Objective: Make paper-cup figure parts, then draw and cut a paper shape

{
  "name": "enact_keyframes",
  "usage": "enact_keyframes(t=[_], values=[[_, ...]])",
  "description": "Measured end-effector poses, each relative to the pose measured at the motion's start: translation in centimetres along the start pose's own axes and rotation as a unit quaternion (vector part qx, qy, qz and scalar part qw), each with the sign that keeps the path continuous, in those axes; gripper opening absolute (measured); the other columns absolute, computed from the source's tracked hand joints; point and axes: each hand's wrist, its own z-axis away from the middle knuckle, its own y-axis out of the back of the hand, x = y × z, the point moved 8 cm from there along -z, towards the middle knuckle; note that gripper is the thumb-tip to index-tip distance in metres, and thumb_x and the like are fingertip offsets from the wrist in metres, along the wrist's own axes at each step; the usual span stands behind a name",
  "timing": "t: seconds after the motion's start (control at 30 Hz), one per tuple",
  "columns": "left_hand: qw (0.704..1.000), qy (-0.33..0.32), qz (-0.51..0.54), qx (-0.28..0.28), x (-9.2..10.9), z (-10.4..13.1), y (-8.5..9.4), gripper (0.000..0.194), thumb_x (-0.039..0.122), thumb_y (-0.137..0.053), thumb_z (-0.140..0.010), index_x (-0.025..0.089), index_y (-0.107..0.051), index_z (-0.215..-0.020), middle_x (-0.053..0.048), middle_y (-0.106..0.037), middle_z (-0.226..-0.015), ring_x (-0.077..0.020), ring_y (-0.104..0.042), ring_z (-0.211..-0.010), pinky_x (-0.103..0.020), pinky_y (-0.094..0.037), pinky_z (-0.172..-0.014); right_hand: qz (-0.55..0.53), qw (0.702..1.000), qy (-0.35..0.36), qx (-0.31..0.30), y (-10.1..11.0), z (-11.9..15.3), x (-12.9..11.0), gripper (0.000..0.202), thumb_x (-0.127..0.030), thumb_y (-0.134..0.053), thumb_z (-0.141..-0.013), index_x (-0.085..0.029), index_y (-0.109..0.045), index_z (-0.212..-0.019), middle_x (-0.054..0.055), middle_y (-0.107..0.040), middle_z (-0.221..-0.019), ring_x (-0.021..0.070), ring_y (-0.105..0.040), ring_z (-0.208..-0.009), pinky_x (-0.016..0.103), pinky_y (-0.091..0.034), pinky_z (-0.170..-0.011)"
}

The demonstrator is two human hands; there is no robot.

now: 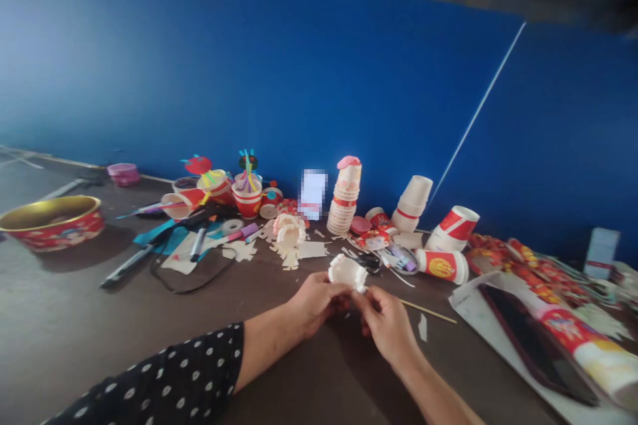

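A small white paper piece with a notched, frilled edge point(346, 272) is held between both hands near the middle of the table. My left hand point(319, 302) grips its lower left side, thumb on top. At its lower right edge, my right hand point(381, 312) pinches the paper with thumb and finger. A thin wooden stick point(428, 311) lies just right of my right hand, beside a white paper scrap point(423, 327). Beyond my hands, cut white paper pieces point(290, 236) rest on the dark table point(279, 382).
A stack of paper cups point(343, 202) stands at the back, with more cups point(443, 265) to the right. Markers point(198, 244) and decorated cups point(247, 198) are at the left, past a red bowl point(54, 229). A dark tablet point(533, 342) lies at the right.
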Motion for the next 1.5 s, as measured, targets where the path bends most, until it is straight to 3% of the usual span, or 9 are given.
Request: enact_keyframes(t=[0.1, 0.4, 0.63, 0.9, 1.23, 1.5], values=[[0.999, 0.008, -0.009, -0.038, -0.2, -0.1, -0.5, 0.016, 0.014, -0.068, -0.053, 0.009, -0.057, -0.064, -0.002, -0.055, -0.051, -0.0078, -0.048, -0.044, -0.021, -0.035, -0.046, -0.024, 1.0, 0.0, 0.006, 0.0, 0.0, 0.2, 0.036, -0.048, -0.047, -0.079, -0.02, -0.048, -0.057, -0.004, -0.049, -0.042, 0.0124, -0.051, -0.038, 0.02, -0.038, -0.041], [0.999, -0.005, -0.01, -0.032, -0.3, -0.3, -0.5, 0.017, 0.011, -0.067, -0.051, 0.009, -0.056, -0.063, -0.003, -0.056, -0.052, -0.0091, -0.05, -0.046, -0.021, -0.035, -0.047, -0.035, 0.999, 0.002, 0.009, -0.1, 0.1, -0.1, 0.036, -0.048, -0.045, -0.08, -0.02, -0.053, -0.06, -0.002, -0.053, -0.045, 0.0135, -0.052, -0.038, 0.022, -0.039, -0.041], [0.999, -0.019, 0.007, -0.026, 0.1, 0.0, -0.8, 0.029, 0.011, -0.073, -0.044, 0.01, -0.058, -0.068, -0.004, -0.06, -0.061, -0.0136, -0.054, -0.053, -0.027, -0.041, -0.054, -0.029, 0.999, 0.013, 0.013, -0.3, 0.1, 0.1, 0.036, -0.048, -0.046, -0.08, -0.02, -0.049, -0.057, -0.003, -0.05, -0.043, 0.014, -0.052, -0.041, 0.022, -0.039, -0.045], [1.0, -0.015, -0.002, -0.023, 0.4, 0.3, -1.2, 0.017, 0.009, -0.064, -0.049, 0.011, -0.056, -0.063, -0.002, -0.056, -0.056, -0.0129, -0.051, -0.049, -0.026, -0.038, -0.049, -0.097, 0.995, 0.018, -0.024, -1.2, -0.1, 0.4, 0.034, -0.047, -0.051, -0.078, -0.018, -0.053, -0.062, -0.003, -0.052, -0.047, 0.0124, -0.05, -0.042, 0.021, -0.039, -0.044], [0.999, -0.019, 0.0, 0.032, 0.2, -0.2, 0.1, 0.012, 0.004, -0.055, -0.048, 0.013, -0.049, -0.054, 0.003, -0.046, -0.046, -0.0083, -0.043, -0.043, -0.023, -0.036, -0.046, -0.106, 0.993, 0.007, -0.048, -1.5, 0.0, 0.4, 0.032, -0.045, -0.053, -0.076, -0.019, -0.047, -0.058, -0.004, -0.051, -0.045, 0.0117, -0.05, -0.042, 0.02, -0.037, -0.043], [0.998, -0.019, -0.009, 0.054, 0.5, -0.3, 0.6, 0.012, 0.004, -0.056, -0.049, 0.012, -0.051, -0.056, 0.002, -0.048, -0.047, -0.0083, -0.044, -0.044, -0.023, -0.038, -0.048, -0.116, 0.991, 0.011, -0.06, -1.5, 0.0, -0.3, 0.02, -0.036, -0.051, -0.078, -0.018, -0.052, -0.069, -0.003, -0.054, -0.056, 0.0116, -0.051, -0.045, 0.021, -0.04, -0.046]])
